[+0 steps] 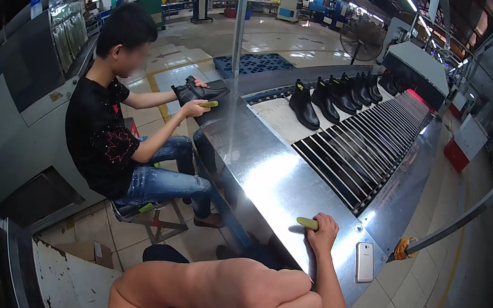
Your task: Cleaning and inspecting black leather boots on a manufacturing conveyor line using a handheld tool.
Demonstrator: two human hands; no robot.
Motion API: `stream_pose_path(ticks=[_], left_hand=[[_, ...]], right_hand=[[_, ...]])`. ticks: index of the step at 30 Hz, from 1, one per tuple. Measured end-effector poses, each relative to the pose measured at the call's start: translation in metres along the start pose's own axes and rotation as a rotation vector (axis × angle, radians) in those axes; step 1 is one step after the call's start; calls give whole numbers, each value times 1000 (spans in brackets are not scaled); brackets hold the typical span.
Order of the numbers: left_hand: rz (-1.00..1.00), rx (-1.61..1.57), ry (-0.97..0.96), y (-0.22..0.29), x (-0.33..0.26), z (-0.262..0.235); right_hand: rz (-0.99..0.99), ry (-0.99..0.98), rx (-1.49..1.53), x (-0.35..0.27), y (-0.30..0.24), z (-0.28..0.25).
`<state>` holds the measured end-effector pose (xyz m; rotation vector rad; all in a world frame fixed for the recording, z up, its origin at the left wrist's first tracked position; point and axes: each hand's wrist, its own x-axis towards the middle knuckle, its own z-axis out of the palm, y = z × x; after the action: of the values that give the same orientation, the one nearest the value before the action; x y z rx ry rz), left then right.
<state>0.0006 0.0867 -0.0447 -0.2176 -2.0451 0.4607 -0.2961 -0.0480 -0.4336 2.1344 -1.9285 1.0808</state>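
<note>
My right hand (324,228) rests on the near end of the shiny steel table (256,174), closed on a small yellow-green tool (307,223) that sticks out to its left. My left hand (263,304) is a closed fist very near the camera at the bottom centre, with nothing showing in it. Across the table to the left a seated person in a black shirt (101,133) holds a black ankle boot (195,90) in one hand. That person's other hand grips a similar yellow-green tool (208,104).
A white phone (364,262) lies on the table right of my right hand. Several black boots (330,96) stand in a row beside a roller conveyor (367,149) leading to a grey tunnel machine (416,64). A blue pallet (253,63) and a fan (361,39) stand behind.
</note>
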Motion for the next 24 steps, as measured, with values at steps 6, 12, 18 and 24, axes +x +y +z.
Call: stream_pose_path(ticks=[6, 12, 18, 24], left_hand=[[7, -11, -8, 6, 4, 12], [-173, -109, 155, 24, -8, 41], [-194, -178, 115, 25, -5, 45], [-182, -172, 67, 23, -14, 43]], right_hand=[[4, 5, 17, 3, 1, 3], [8, 6, 39, 3, 0, 1], [8, 18, 32, 1, 2, 1], [17, 1, 33, 1, 5, 3]])
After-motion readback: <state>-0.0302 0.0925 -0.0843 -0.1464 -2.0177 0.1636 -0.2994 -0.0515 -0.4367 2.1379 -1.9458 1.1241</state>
